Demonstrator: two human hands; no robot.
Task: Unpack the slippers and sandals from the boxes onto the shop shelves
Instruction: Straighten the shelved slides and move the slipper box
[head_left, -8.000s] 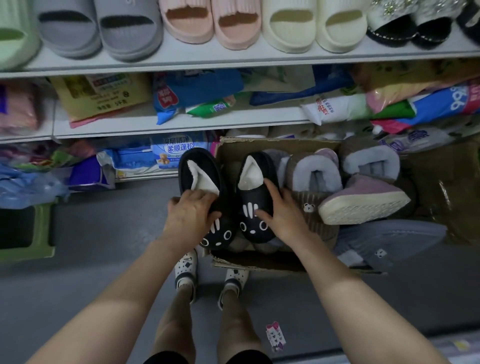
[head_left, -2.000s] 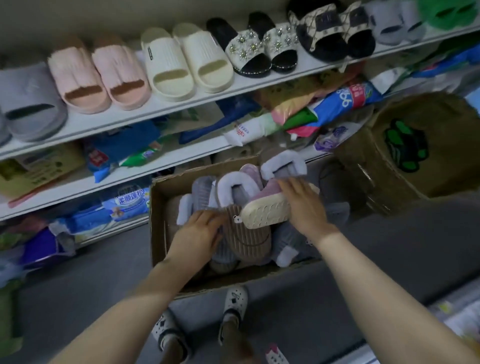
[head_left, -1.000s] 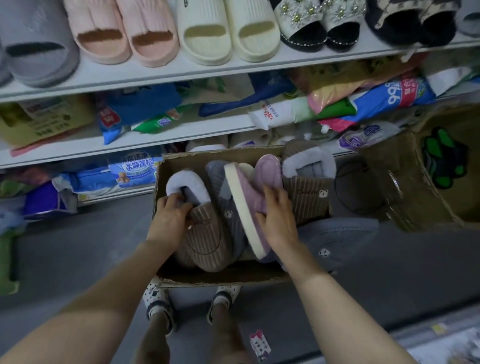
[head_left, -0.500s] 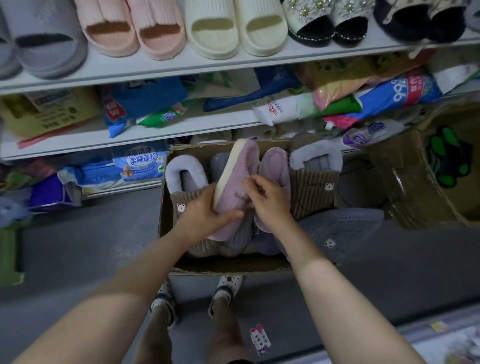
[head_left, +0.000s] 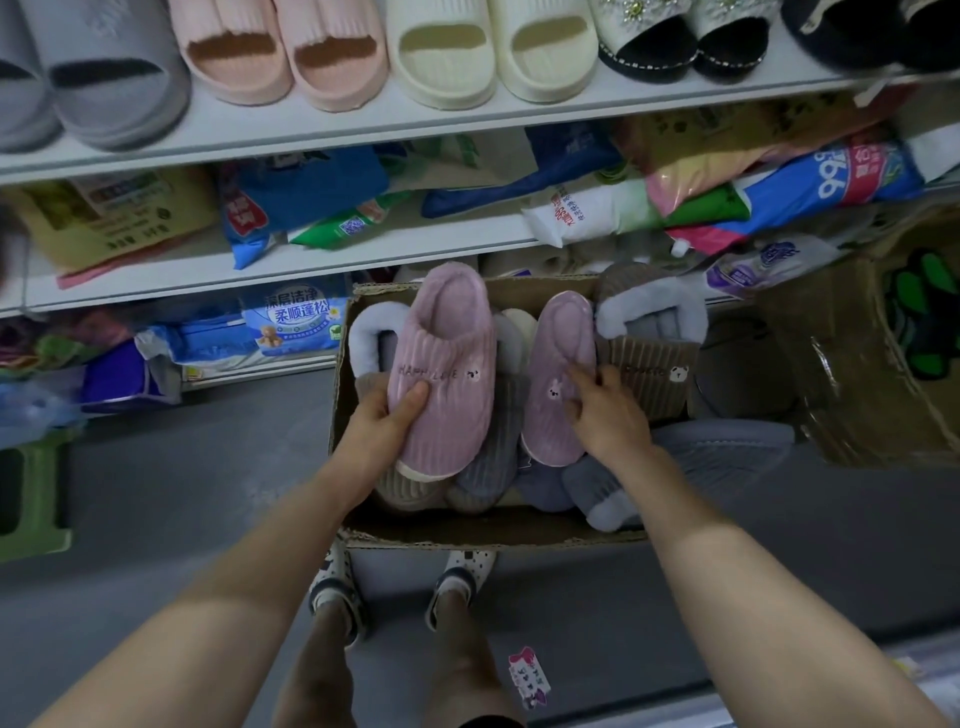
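Pulling a pink pair out of the box (head_left: 467, 531)
Centre frame: the left hand (head_left: 379, 434) has its grip clasped on one pink slipper (head_left: 441, 364), the right hand (head_left: 610, 418) on its mate (head_left: 558, 353); next probably needs shelf (head_left: 467, 127) room.

slippers (head_left: 649, 343) in box (head_left: 467, 535), below shelves (head_left: 363, 130)

Pink ribbed slippers (head_left: 441, 364) w/ bear print; brown striped slipper (head_left: 644, 358) w/ grey fur; cream slides (head_left: 488, 52).

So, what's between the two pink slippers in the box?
Head view: a grey corduroy slipper stands between the left pink slipper, held by the left hand, and the right pink slipper, gripped by the right hand.
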